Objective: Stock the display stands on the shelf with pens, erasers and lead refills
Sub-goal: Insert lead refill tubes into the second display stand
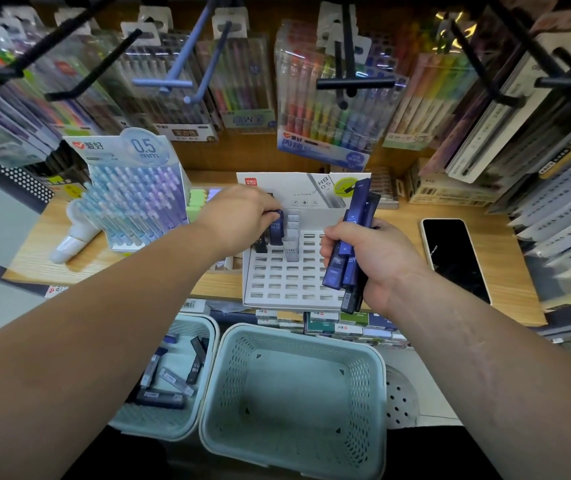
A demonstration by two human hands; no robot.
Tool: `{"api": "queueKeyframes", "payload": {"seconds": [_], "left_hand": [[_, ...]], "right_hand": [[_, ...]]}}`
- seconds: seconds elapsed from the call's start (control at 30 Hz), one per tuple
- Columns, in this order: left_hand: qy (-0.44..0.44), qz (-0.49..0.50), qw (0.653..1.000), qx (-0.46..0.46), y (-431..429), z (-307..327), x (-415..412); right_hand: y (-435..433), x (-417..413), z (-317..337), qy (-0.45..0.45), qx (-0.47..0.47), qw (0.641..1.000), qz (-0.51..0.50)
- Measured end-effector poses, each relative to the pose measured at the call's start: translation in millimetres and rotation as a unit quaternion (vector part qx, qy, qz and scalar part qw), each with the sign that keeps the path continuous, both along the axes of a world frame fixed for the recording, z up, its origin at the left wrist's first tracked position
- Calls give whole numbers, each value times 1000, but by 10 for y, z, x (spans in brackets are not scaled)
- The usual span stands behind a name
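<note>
A white slotted lead-refill stand [287,278] sits on the wooden shelf, with a few refill cases standing in its back slots. My left hand [239,211] pinches the top of a dark blue lead refill case [276,230] that stands in a back-left slot. My right hand [367,258] grips a bundle of several blue and black refill cases [353,244] upright over the stand's right side. A pen display stand [135,195] marked 0.5 mm, filled with pastel pens, is at the left. Pale erasers [197,200] lie behind my left hand.
A black phone [457,258] lies on the shelf at the right. Below the shelf edge, a green basket [291,403] holds nothing, and a second basket [169,375] at its left holds several refill cases. Packaged pen sets hang on hooks above.
</note>
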State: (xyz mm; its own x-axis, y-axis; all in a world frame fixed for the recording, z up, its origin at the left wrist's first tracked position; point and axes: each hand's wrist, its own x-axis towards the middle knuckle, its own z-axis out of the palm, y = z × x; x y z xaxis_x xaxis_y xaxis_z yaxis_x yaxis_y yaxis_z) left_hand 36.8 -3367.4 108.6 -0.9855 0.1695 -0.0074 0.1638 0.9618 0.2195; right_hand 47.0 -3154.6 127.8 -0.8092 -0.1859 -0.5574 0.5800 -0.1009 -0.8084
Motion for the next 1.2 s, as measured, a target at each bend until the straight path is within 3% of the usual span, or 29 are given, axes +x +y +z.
{"api": "queueKeyframes", "payload": {"seconds": [0.27, 0.43, 0.6, 0.67, 0.77, 0.87, 1.03, 1.2], "left_hand": [[-5, 24, 999, 25, -29, -24, 27], [22, 36, 999, -15, -32, -64, 17], [83, 79, 992, 54, 80, -7, 119], [66, 121, 972, 190, 249, 93, 245], [-73, 179, 877, 440, 568, 267, 482], [-150, 159, 859, 462, 717, 284, 629], [-177, 180, 826, 504, 734, 231, 702], [-202, 203, 769, 572, 750, 205, 754]], "right_hand": [[-2, -5, -26, -3, -3, 1000, -7], [-11, -1, -25, -4, -7, 1000, -8], [-19, 14, 7, 1, -29, 999, 13], [-30, 23, 18, 4, -37, 999, 11], [-52, 38, 33, 5, -36, 999, 12], [-74, 60, 52, -1, -33, 999, 6], [-79, 68, 70, 11, -39, 999, -18], [-71, 64, 84, 10, -54, 998, -36]]}}
